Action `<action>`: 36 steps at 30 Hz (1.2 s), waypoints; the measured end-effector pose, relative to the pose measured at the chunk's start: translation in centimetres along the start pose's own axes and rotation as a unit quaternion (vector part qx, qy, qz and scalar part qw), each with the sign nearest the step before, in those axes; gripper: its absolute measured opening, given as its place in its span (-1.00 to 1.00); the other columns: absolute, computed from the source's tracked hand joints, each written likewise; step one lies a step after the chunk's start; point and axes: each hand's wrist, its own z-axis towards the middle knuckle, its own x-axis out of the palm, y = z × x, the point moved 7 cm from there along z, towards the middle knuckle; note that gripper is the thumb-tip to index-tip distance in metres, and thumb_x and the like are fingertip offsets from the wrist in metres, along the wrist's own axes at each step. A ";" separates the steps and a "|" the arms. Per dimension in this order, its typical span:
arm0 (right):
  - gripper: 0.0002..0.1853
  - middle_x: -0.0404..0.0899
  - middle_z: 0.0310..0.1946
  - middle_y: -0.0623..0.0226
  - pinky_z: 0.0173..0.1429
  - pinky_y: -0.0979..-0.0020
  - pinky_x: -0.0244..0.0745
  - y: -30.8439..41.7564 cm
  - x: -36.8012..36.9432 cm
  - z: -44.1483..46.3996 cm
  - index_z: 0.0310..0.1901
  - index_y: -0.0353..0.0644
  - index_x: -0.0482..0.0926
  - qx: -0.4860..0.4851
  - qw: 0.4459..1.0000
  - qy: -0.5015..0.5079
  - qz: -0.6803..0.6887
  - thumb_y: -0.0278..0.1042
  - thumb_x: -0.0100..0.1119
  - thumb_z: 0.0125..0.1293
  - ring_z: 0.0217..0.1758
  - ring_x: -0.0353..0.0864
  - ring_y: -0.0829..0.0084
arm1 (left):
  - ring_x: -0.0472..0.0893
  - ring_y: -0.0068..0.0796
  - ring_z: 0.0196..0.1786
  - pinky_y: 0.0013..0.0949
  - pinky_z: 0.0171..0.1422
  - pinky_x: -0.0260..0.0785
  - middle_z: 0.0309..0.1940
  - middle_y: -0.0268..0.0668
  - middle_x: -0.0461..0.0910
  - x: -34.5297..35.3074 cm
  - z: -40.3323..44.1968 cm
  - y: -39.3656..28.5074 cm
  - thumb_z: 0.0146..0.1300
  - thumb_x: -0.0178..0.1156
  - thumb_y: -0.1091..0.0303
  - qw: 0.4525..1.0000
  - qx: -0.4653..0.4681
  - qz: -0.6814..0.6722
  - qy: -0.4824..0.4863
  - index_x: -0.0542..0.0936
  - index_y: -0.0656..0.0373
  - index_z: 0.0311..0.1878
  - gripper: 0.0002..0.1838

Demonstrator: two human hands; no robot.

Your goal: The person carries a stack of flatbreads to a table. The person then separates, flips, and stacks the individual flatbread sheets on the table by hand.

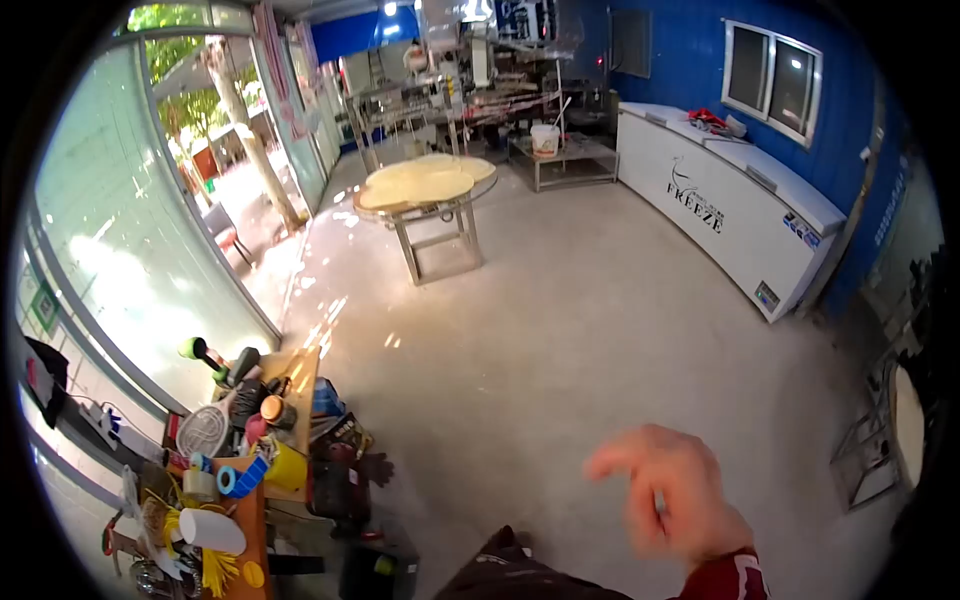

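My right hand (672, 490) is raised over the bare floor at the lower right, below a dark red sleeve (728, 577). One finger points out to the left while the others curl loosely, with a small gap showing between thumb and fingers. The hand is slightly blurred, and I see nothing held in it. It touches no object. My left hand is out of the picture. Below, at the bottom edge, dark trouser cloth and a shoe (507, 543) show.
A cluttered wooden table (305, 405) stands lower left, bearing a yellow container (286, 467), blue tape roll (238, 480) and white cup (212, 532). Ahead is a metal-framed stand (440, 262) with pale round sheets (425, 182). A white chest freezer (735, 215) lines the right wall.
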 end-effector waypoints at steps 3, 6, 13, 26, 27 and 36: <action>-0.87 0.48 -0.52 0.25 -0.58 0.49 0.32 -0.5 -1.1 7.3 -0.58 -0.15 0.29 -0.106 0.994 -0.006 -0.007 -0.52 0.03 -0.20 -0.61 0.41 0.39 | 0.44 -0.04 -0.22 -0.12 -0.16 0.27 -0.34 -0.01 0.45 -10.8 9.2 -10.2 -0.12 0.08 0.19 0.994 0.047 0.063 -0.072 0.41 0.27 -0.23 -0.60; -0.79 0.43 -0.64 0.11 -0.60 0.39 0.42 -5.2 -1.8 11.4 -0.65 -0.22 0.20 -0.157 0.969 -0.184 0.054 -0.43 0.05 -0.11 -0.67 0.43 0.32 | 0.41 -0.07 -0.15 -0.19 -0.10 0.25 -0.30 -0.01 0.44 -21.7 19.8 -22.0 -0.14 0.10 0.23 0.978 0.156 0.018 -0.134 0.42 0.28 -0.21 -0.59; -0.77 0.41 -0.71 0.10 -0.60 0.38 0.44 -23.4 -2.5 22.9 -0.63 -0.23 0.17 -0.139 0.970 -0.199 0.033 -0.41 0.05 -0.13 -0.68 0.45 0.36 | 0.42 -0.10 -0.11 -0.23 -0.03 0.25 -0.21 -0.03 0.45 -36.0 35.9 -41.3 -0.09 0.11 0.21 0.940 0.251 0.027 -0.229 0.41 0.26 -0.13 -0.56; -0.83 0.39 -0.57 0.20 -0.52 0.32 0.32 -66.6 20.4 51.3 -0.44 -0.20 0.31 -0.130 0.961 0.230 -0.088 -0.49 0.00 -0.18 -0.54 0.44 0.24 | 0.53 -0.31 -0.31 -0.40 -0.23 0.38 -0.34 -0.07 0.50 -49.9 55.9 -34.9 -0.05 0.19 0.31 0.807 -0.074 -0.572 -0.125 0.37 0.45 -0.12 -0.53; -0.82 0.40 -0.59 0.20 -0.50 0.33 0.34 -70.7 22.6 52.5 -0.47 -0.20 0.30 -0.114 0.952 0.258 -0.117 -0.47 0.02 -0.20 -0.53 0.46 0.25 | 0.53 -0.33 -0.33 -0.41 -0.26 0.38 -0.37 -0.08 0.50 -51.9 59.8 -34.1 -0.04 0.19 0.34 0.776 -0.084 -0.609 -0.140 0.36 0.49 -0.13 -0.54; -0.86 0.45 -0.59 0.11 -0.41 0.17 0.33 -98.7 32.5 65.6 -0.46 -0.19 0.30 0.042 0.938 0.322 -0.121 -0.43 -0.05 -0.14 -0.50 0.45 0.07 | 0.51 -0.35 -0.25 -0.41 -0.18 0.37 -0.30 -0.13 0.46 -75.8 83.8 -42.9 -0.02 0.16 0.37 0.625 0.019 -0.757 -0.187 0.29 0.40 -0.06 -0.54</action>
